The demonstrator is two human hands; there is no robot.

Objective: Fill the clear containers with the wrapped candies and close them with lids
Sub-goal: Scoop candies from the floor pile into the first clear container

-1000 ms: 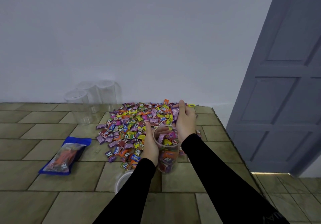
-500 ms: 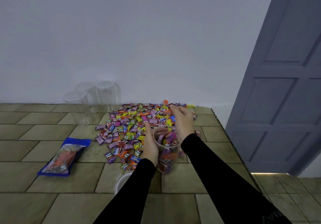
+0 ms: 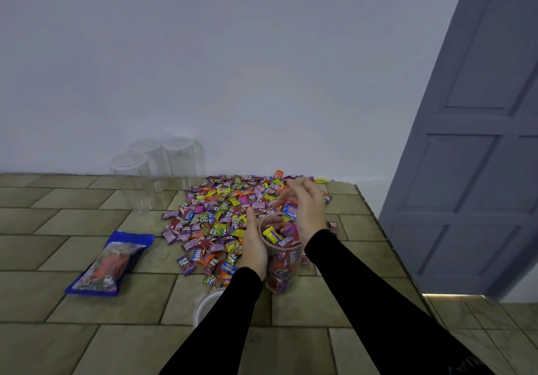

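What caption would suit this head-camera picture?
Left hand steadies a clear cup while the right hand drops candies from the pile into it.

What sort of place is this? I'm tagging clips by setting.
Probably a room indoors: a tile-patterned tabletop against a plain white wall, with a grey panelled door at right.

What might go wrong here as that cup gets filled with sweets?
The container looks nearly full, so the candies in the right hand may spill over the rim. The candy pile reaches close to the table edge, so some could slide off. The white lid is half hidden under the left sleeve.
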